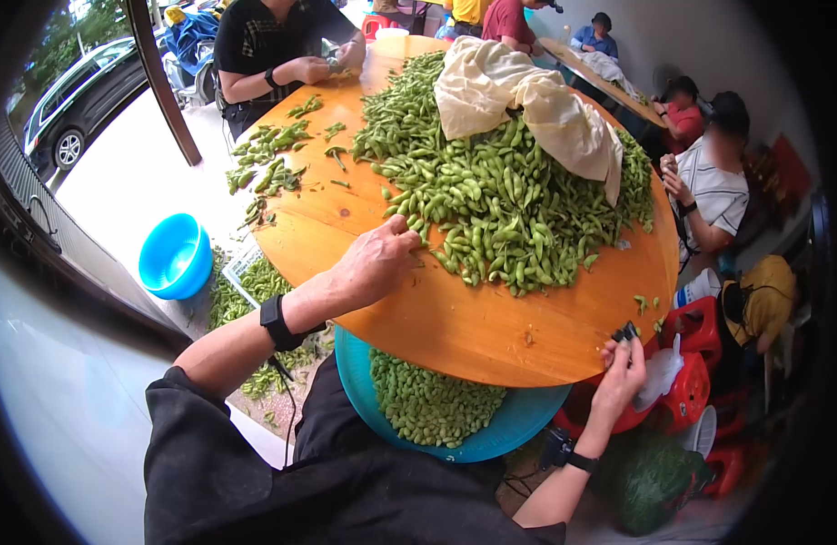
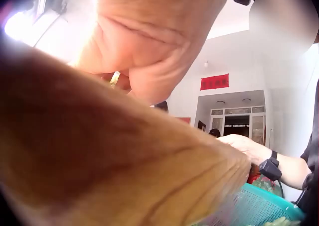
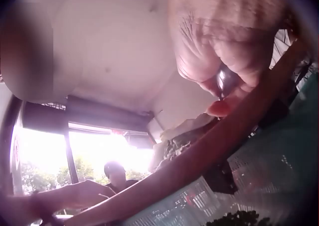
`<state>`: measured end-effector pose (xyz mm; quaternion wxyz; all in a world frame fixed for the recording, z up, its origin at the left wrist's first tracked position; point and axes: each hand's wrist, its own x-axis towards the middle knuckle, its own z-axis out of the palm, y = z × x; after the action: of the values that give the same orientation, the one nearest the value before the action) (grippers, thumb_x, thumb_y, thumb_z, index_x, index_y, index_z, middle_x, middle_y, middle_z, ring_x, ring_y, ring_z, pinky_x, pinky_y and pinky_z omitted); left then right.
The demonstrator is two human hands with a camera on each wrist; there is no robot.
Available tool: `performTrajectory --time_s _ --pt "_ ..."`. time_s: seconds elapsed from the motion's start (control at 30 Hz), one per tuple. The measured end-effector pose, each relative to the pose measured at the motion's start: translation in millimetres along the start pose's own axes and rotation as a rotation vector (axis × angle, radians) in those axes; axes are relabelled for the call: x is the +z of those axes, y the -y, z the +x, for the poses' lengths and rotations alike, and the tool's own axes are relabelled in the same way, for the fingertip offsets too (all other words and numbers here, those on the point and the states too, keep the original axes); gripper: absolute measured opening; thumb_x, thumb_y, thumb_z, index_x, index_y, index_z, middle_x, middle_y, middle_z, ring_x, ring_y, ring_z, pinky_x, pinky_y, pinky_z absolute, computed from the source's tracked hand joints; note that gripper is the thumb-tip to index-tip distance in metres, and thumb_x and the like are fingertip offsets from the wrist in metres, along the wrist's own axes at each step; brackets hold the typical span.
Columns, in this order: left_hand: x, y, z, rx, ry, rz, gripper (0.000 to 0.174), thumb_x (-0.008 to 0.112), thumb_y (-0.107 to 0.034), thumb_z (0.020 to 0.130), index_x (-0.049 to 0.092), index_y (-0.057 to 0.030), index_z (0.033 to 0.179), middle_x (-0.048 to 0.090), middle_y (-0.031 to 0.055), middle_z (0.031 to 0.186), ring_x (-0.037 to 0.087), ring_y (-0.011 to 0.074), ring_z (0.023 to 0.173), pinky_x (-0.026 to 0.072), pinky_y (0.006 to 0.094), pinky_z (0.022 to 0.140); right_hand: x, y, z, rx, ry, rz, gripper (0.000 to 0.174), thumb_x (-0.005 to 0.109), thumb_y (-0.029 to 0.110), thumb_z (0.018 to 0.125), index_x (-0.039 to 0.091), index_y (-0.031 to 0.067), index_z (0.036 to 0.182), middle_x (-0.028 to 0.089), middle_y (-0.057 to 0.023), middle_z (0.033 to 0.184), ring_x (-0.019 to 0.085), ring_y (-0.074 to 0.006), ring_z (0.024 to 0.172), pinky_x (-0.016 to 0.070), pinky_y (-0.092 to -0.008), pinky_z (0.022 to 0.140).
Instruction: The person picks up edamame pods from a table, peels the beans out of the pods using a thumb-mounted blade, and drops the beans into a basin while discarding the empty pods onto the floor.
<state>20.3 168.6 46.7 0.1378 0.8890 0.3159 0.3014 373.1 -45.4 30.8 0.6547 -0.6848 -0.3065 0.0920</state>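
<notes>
Green pods are heaped on the round wooden table. At the heap's near left edge, my left hand has its fingers curled; in the left wrist view a yellow-green sliver, apparently a pod, shows between the fingers of that hand. By the table's right rim my right hand pinches a small black object. The right wrist view shows this hand around something dark and shiny. What kind of object it is, I cannot tell.
Below the table's near edge a teal basket holds shelled beans. A cream cloth lies over the heap. Pods and scraps lie at the table's left. A blue basin and red stools stand around; several people sit nearby.
</notes>
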Motion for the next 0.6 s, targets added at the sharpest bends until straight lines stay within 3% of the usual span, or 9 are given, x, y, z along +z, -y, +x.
performTrajectory --time_s 0.1,0.17,0.23,0.33,0.43,0.53,0.6 --pt "-1 8 7 -0.042 -0.086 -0.008 0.019 0.068 -0.006 0.082 0.063 -0.0018 0.1 0.056 0.0156 0.096 0.06 0.0357 0.089 0.0495 0.0446 0.075 -10 11 -3 0.006 -0.075 0.075 0.019 0.05 0.01 0.1 0.061 -0.0048 0.103 0.06 -0.0028 0.077 0.054 -0.0096 0.068 0.0455 -0.0251 0.064" --pt "-2 16 12 -0.074 -0.091 0.011 0.019 0.069 -0.007 0.082 0.064 -0.0021 0.1 0.056 0.0156 0.097 0.06 0.0355 0.089 0.0498 0.0441 0.075 -6 20 -12 -0.024 0.007 0.04 0.019 0.049 0.01 0.1 0.061 -0.0053 0.104 0.06 -0.0031 0.077 0.053 -0.0097 0.068 0.0448 -0.025 0.064" --pt "-1 22 16 -0.041 0.119 0.023 0.014 0.069 -0.007 0.083 0.065 -0.003 0.096 0.057 0.0154 0.097 0.061 0.035 0.089 0.0502 0.0436 0.076 7 28 -23 -0.065 0.057 0.057 0.02 0.049 0.009 0.1 0.061 -0.0063 0.105 0.061 -0.0039 0.077 0.052 -0.0092 0.067 0.0439 -0.0252 0.063" --pt "0 11 12 0.038 0.141 0.006 0.013 0.07 -0.011 0.082 0.066 -0.0044 0.093 0.057 0.0143 0.096 0.061 0.0341 0.089 0.0503 0.0431 0.076 28 44 -41 -0.071 0.173 0.098 0.02 0.05 0.007 0.1 0.061 -0.0073 0.11 0.059 -0.0042 0.072 0.052 -0.0088 0.061 0.0443 -0.0244 0.057" --pt "5 -6 6 -0.045 0.138 -0.021 0.013 0.07 -0.014 0.082 0.066 -0.0052 0.091 0.057 0.0131 0.095 0.06 0.0337 0.086 0.0502 0.0431 0.076 43 51 -62 0.061 0.353 0.186 0.021 0.053 0.004 0.097 0.061 -0.0062 0.114 0.055 -0.0015 0.067 0.048 -0.0057 0.053 0.0388 -0.0217 0.047" --pt "17 -6 3 0.003 0.042 -0.02 0.016 0.067 -0.015 0.084 0.06 -0.0039 0.093 0.056 0.0135 0.093 0.059 0.0331 0.082 0.0494 0.0425 0.073 63 63 -80 0.075 0.472 0.074 0.023 0.057 0.002 0.094 0.064 -0.0051 0.114 0.052 0.0036 0.066 0.047 -0.002 0.054 0.0365 -0.0205 0.046" --pt "14 -15 5 -0.019 -0.013 -0.04 0.016 0.066 -0.013 0.086 0.057 -0.0032 0.094 0.055 0.0143 0.09 0.058 0.0326 0.079 0.049 0.0418 0.071 70 62 -86 0.03 0.523 0.075 0.022 0.06 0.002 0.092 0.064 -0.0066 0.111 0.054 0.0018 0.065 0.049 -0.0032 0.054 0.0388 -0.0215 0.048"
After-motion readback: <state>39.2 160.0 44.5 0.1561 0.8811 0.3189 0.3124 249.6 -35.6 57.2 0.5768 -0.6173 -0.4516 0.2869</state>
